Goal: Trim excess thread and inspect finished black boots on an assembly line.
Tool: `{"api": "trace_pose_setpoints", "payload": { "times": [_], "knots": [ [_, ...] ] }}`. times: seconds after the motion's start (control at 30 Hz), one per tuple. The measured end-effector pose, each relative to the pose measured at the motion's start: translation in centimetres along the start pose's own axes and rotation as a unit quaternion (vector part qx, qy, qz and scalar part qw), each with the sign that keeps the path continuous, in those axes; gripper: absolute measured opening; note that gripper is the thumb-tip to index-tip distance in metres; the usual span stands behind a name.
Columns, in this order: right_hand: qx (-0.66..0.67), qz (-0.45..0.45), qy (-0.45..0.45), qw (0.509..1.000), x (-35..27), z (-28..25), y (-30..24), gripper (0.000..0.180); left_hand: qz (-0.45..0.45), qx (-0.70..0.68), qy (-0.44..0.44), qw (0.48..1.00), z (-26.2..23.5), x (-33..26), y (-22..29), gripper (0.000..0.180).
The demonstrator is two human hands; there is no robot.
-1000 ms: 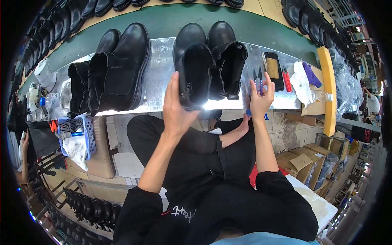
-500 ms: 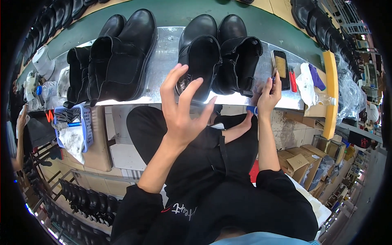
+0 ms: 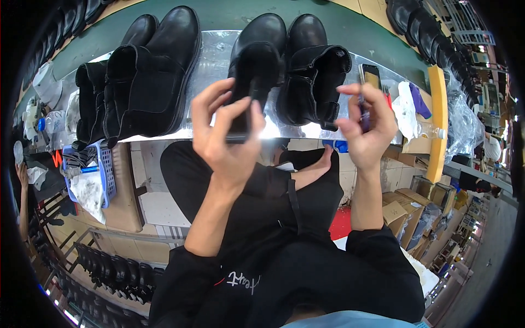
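Observation:
A black leather boot [image 3: 263,31] stands toe-away on the bench in front of me, its shaft opening toward me. My left hand [image 3: 224,139] is bent around the near, heel end of this boot, its fingers partly blurred. Beside it on the right is a second black boot [image 3: 306,34] with a loose strap end at its near edge. My right hand [image 3: 369,120] is raised just right of that boot, with curled fingers around a slim dark tool [image 3: 363,112] whose kind I cannot make out. Another pair of black boots [image 3: 172,41] stands on the left.
On the right lie a phone-like object [image 3: 372,75], red-handled pliers [image 3: 389,98], a white cloth [image 3: 405,112] and a yellow foam strip [image 3: 437,126]. A blue basket [image 3: 110,177] hangs low at the left. Another person's hand [image 3: 22,175] shows at the far left.
My left hand has dropped from spread above the boot to bent around its heel end, and the boot's shaft has shifted left. My right hand has turned, lifting the slim tool off the bench's right side.

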State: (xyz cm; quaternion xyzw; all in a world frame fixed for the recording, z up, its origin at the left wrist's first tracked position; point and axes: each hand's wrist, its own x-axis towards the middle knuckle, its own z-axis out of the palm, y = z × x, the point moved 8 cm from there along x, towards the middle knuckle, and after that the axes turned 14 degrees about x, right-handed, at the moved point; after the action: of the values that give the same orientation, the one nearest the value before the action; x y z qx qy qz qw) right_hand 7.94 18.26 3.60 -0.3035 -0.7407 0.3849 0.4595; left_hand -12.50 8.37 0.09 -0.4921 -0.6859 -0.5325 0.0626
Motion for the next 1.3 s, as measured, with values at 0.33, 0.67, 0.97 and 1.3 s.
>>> {"api": "trace_pose_setpoints", "payload": {
  "times": [0.33,0.67,0.97,1.3],
  "knots": [
    [-0.147,-0.048,-0.050,0.987,-1.6,0.9,-2.3,0.027,0.013,0.020,-0.050,0.998,-0.4,0.0,0.9,0.039],
    [-0.074,-0.020,-0.012,0.997,-5.6,-1.2,-1.7,0.020,0.022,-0.156,-0.175,0.972,2.3,-6.7,4.9,0.022],
    [-0.015,0.201,0.291,0.935,-7.8,-8.4,13.8,0.032,-0.245,-0.125,-0.260,0.926,9.1,-2.2,5.2,0.038],
    [-0.031,0.157,0.284,0.945,-8.5,-7.9,16.2,0.025,-0.402,-0.253,-0.227,0.850,7.9,-6.4,1.9,0.022]
  ]
}}
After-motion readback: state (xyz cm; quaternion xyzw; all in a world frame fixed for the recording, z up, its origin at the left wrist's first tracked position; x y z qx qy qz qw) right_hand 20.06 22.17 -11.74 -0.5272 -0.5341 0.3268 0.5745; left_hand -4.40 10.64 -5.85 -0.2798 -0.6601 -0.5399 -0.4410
